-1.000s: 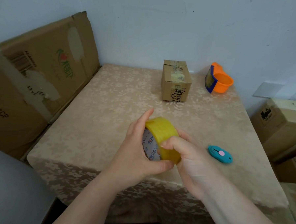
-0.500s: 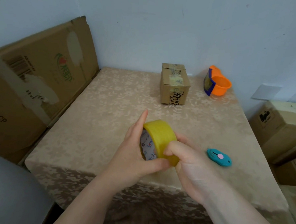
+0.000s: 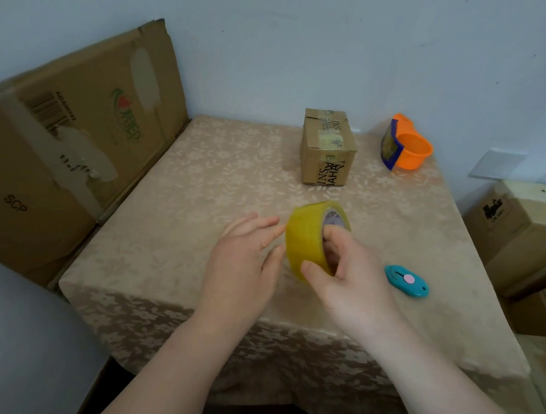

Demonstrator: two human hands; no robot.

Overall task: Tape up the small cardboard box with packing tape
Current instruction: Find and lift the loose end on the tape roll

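Note:
A small cardboard box with old tape strips on its top stands toward the back of the table. In front of it, above the table's middle, my right hand grips a yellow roll of packing tape, fingers through its core and thumb on the outer band. My left hand is just left of the roll, fingers spread, fingertips close to or touching the tape's surface. I cannot tell whether a free end of tape is lifted.
A teal box cutter lies to the right of my hands. An orange tape dispenser sits at the back right. The table wears a beige floral cloth. A large flattened carton leans at left; more boxes stand at right.
The roll has passed from my left hand to my right and turned, so its core now faces right. My left hand has let go and opened beside it.

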